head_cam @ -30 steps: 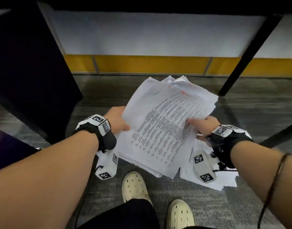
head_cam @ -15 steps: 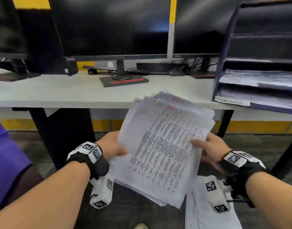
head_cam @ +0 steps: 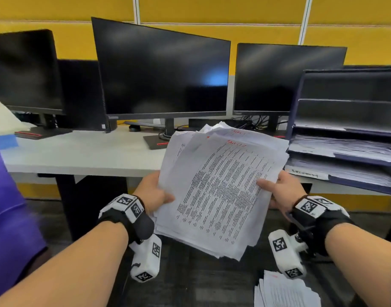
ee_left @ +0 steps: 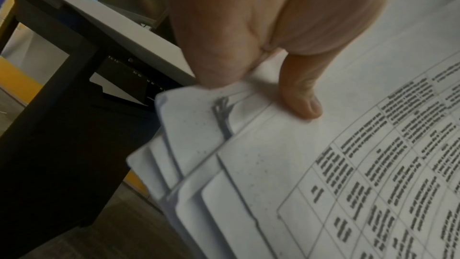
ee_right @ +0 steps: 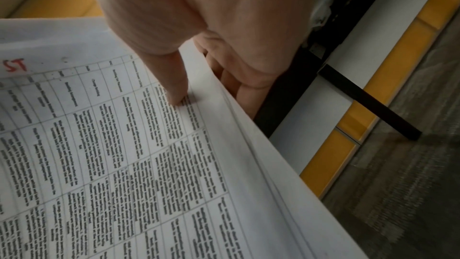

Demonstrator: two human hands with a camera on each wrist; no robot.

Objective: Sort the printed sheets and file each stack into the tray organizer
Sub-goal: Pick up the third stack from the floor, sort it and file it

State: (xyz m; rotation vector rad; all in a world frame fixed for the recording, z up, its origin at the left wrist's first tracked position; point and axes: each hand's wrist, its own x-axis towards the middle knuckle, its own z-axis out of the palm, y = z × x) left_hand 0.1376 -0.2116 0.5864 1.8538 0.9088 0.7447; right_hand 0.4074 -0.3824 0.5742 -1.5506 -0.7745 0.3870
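A thick, uneven stack of printed sheets (head_cam: pixel 221 191) with table text and red handwriting at the top hangs in the air in front of the desk. My left hand (head_cam: pixel 153 193) grips its left edge, thumb (ee_left: pixel 302 97) on top and fingers beneath. My right hand (head_cam: pixel 280 190) grips the right edge the same way, thumb (ee_right: pixel 174 86) pressing the top page (ee_right: pixel 112 145). The dark blue tray organizer (head_cam: pixel 345 129) stands on the desk at the right; its two lower trays hold paper stacks, the upper ones look dark.
Three dark monitors (head_cam: pixel 163 69) stand along the white desk (head_cam: pixel 79 154) before a yellow wall. More printed sheets (head_cam: pixel 283 291) lie on the floor at lower right. A purple sleeve (head_cam: pixel 10 207) shows at left, with a blue and white box (head_cam: pixel 4 129) on the desk.
The view has swung up from the floor to the desk, and both hands have lifted the stack with it, up to desk height. The grip on both edges is unchanged.
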